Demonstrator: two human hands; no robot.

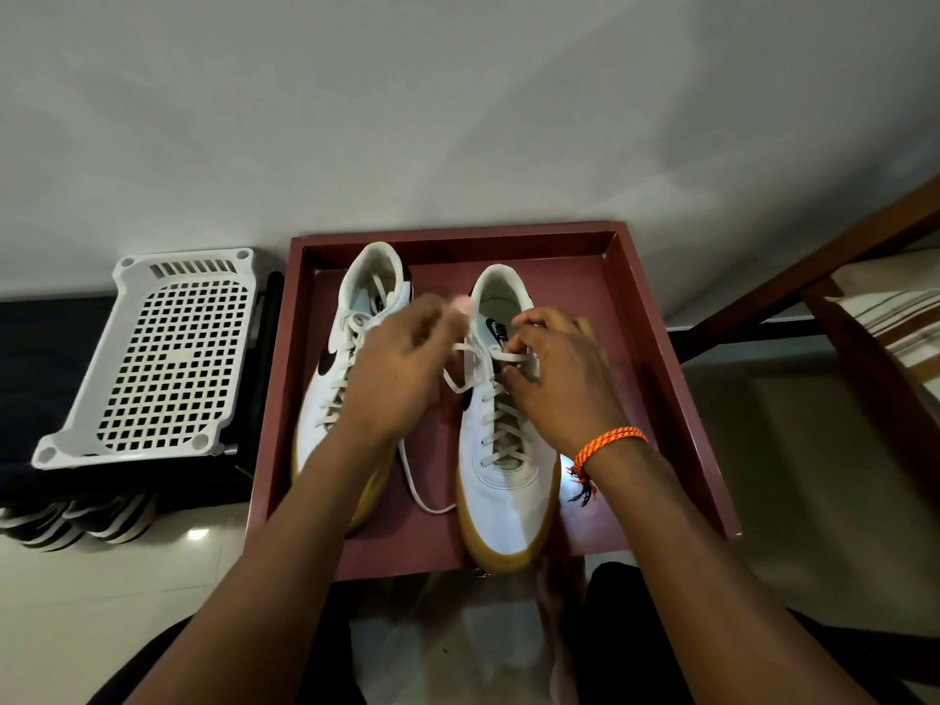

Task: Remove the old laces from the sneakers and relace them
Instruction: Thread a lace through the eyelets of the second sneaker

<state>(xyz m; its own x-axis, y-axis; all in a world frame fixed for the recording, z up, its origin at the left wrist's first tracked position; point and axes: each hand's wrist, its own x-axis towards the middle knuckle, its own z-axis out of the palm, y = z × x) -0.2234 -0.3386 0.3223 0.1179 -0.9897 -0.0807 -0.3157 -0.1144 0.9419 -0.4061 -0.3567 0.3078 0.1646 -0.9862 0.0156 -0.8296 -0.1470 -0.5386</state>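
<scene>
A: Logging positions first. Two white sneakers with gum soles sit side by side in a dark red tray (656, 348), toes toward the tray's near edge. Left sneaker (356, 307) lies along the left wall; right sneaker (501, 480) sits nearer the middle, its toe overhanging the near edge.

B: Hands?

A: Both over the right sneaker's upper eyelets. Right hand (559, 379), with an orange braided thread (608, 442) at the wrist, has fingers curled and pinching the white lace (473, 384) at the top eyelets. Left hand (402, 368) is motion-blurred; fingers bent toward the same lace, but whether they grip it, I cannot tell.

B: Lace status?

A: Right sneaker laced across most eyelets; one loose end trails down between the two shoes onto the tray floor. Left sneaker also laced, partly hidden under the left forearm.

B: Surroundings?

A: White perforated plastic basket (168, 358), upside down, just beside the tray's left wall, resting on a dark surface. Wooden furniture frame (834, 277) to the right of the tray. Pale tiled floor (788, 475) below.
</scene>
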